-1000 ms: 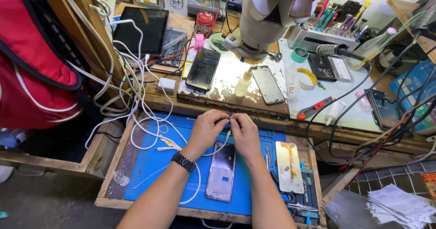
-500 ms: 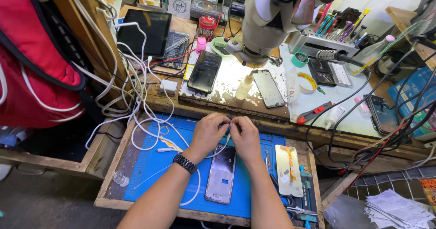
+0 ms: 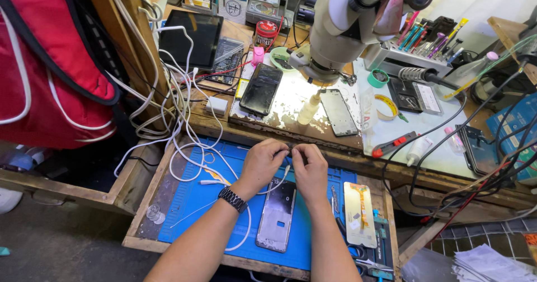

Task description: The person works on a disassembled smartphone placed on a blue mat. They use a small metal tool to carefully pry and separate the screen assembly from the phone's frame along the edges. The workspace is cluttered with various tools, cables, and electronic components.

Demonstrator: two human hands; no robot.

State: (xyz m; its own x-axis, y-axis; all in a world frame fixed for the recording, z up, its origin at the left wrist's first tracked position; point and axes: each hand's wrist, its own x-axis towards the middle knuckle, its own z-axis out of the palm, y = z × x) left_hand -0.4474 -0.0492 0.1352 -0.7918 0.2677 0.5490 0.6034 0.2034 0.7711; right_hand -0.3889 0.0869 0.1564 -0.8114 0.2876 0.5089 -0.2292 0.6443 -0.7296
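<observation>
My left hand (image 3: 264, 162), with a black watch on the wrist, and my right hand (image 3: 309, 169) meet fingertip to fingertip over a blue work mat (image 3: 196, 204) in a pulled-out wooden drawer. Together they pinch a small part at the end of a white cable (image 3: 246, 231); the part itself is too small to identify. Just below my hands an opened phone frame (image 3: 275, 217) lies on the mat, its silver inside facing up.
A yellow-backed phone panel (image 3: 359, 215) and tweezers lie at the mat's right. The bench above holds a microscope (image 3: 358, 22), two dark phones (image 3: 260, 89), tape rolls, a tablet (image 3: 189, 36) and tangled white cables. A red bag (image 3: 50, 69) hangs at left.
My hands stay pinched together at the same spot over the mat. The view has shifted slightly, otherwise nothing has moved.
</observation>
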